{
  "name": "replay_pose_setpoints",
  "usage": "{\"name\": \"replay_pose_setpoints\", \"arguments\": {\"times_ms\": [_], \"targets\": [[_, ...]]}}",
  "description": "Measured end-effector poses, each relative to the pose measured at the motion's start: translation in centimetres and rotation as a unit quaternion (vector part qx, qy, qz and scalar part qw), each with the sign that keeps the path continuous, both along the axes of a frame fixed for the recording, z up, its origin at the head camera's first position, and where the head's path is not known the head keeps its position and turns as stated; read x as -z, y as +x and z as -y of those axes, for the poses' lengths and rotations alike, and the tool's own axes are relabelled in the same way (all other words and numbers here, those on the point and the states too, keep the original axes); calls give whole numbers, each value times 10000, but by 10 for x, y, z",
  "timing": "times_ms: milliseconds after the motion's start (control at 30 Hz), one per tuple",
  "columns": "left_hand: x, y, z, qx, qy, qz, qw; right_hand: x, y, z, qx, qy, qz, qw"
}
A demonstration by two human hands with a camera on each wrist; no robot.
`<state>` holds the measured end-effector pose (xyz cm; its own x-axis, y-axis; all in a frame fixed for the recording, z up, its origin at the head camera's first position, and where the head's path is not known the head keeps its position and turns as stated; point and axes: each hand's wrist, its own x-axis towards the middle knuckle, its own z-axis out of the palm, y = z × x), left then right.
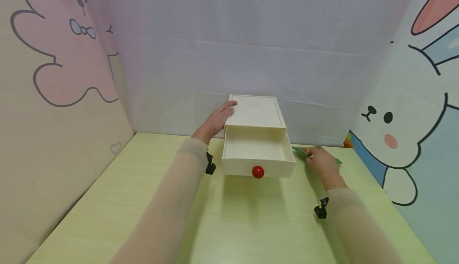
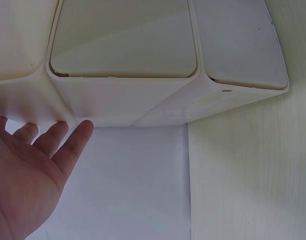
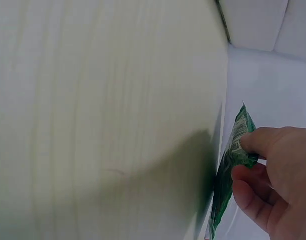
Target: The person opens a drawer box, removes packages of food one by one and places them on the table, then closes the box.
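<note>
A white drawer box (image 1: 256,110) stands at the back of the table, its drawer (image 1: 236,166) pulled out toward me with a round red knob (image 1: 257,172) on the front. The inside of the drawer shows bare. My left hand (image 1: 217,119) rests against the box's upper left side, fingers extended; in the left wrist view the fingertips (image 2: 83,130) lie right at the white wall. To the right of the box, my right hand (image 1: 322,163) pinches a green packet (image 3: 227,175) between thumb and fingers. Part of the packet is hidden behind the hand in the head view.
The pale wooden table (image 1: 251,224) carries the box near a white back wall (image 1: 201,56). A side panel with a pink cartoon figure (image 1: 71,48) stands on the left, one with a rabbit (image 1: 401,128) on the right. Black wrist mounts (image 1: 321,208) sit at both cuffs.
</note>
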<state>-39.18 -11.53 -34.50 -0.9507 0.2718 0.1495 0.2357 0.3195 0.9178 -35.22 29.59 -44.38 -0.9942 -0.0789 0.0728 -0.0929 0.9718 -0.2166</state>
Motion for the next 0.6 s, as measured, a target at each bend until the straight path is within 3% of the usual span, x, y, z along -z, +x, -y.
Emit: {"name": "replay_pose_setpoints", "arguments": {"times_ms": [400, 600], "targets": [[-1, 0, 0, -36, -57, -88, 9999, 3, 2, 5, -201, -90, 160, 9996], [1, -2, 1, 54, -24, -115, 9999, 2, 4, 3, 194, -233, 186, 9994]]}}
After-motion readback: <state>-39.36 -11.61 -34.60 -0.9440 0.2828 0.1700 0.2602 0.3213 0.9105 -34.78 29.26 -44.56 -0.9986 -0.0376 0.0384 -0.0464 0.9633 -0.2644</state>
